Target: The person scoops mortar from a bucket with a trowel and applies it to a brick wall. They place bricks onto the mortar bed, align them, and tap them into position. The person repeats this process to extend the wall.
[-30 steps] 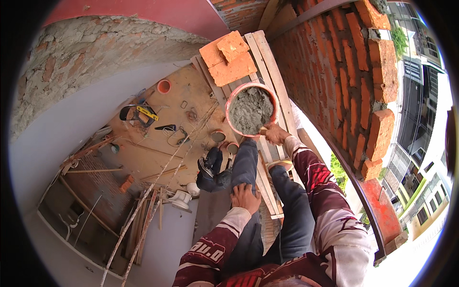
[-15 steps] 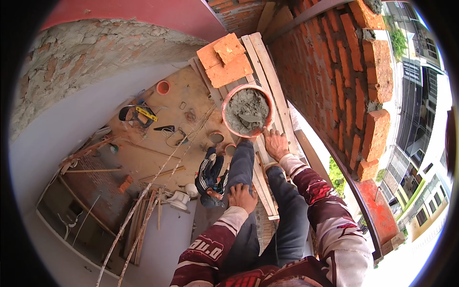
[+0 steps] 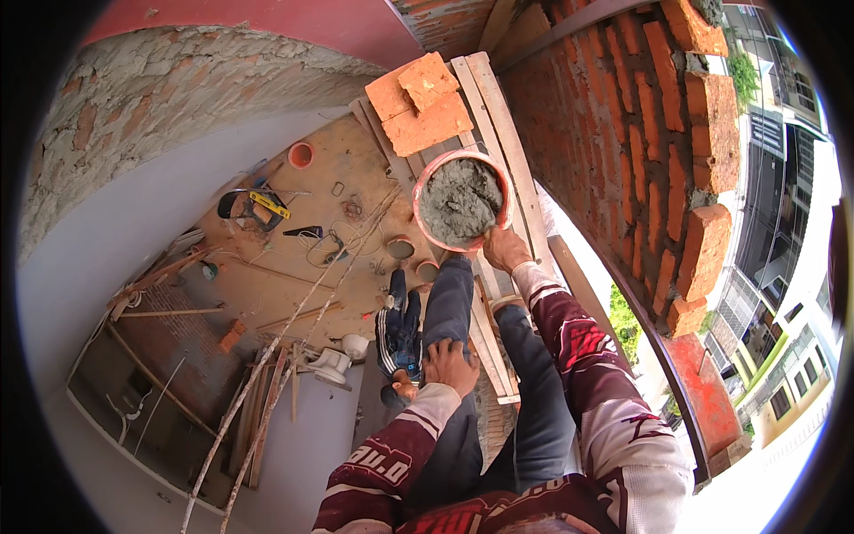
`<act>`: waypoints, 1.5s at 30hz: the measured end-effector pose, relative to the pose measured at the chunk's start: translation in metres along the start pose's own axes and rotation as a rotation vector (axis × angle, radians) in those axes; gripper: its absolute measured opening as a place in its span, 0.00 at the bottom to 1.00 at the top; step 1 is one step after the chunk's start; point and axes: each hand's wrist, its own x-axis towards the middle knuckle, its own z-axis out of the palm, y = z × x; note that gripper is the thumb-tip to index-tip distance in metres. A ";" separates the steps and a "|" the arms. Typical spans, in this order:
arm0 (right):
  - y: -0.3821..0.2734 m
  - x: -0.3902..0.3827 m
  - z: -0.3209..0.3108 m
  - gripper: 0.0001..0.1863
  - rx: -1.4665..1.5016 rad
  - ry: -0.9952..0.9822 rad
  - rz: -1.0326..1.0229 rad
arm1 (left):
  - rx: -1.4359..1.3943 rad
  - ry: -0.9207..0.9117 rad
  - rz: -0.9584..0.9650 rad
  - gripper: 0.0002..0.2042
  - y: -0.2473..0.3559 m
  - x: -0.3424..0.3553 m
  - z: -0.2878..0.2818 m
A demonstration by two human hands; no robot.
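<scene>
A round reddish bucket filled with wet grey mortar stands on the planks in front of me. My right hand is closed at its near right rim, around the trowel's handle as far as I can tell; the handle is hidden in the fingers, and no blade shows above the mortar. On the knee of my dark trousers, my left hand lies flat with its fingers spread, holding nothing. Several orange bricks are stacked just beyond the bucket.
Wooden planks form a narrow raised platform under me. A brick wall rises along the right, with a street beyond. Down left, a co-worker is on the lower floor among tools and buckets. Two thin poles slant across the left.
My right hand has closed at the bucket rim, and the trowel blade that lay on the mortar is out of sight. My left hand stays put. The co-worker below has shifted posture.
</scene>
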 end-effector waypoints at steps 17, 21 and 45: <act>-0.004 0.001 -0.009 0.18 0.627 -0.298 0.109 | 0.054 0.166 0.075 0.22 -0.005 0.007 0.019; 0.000 0.005 0.007 0.17 0.731 -0.331 0.057 | 0.024 0.083 0.060 0.22 -0.004 0.009 0.018; 0.029 -0.050 -0.027 0.29 0.816 -0.344 -0.054 | 0.069 0.031 0.057 0.25 -0.004 0.008 0.020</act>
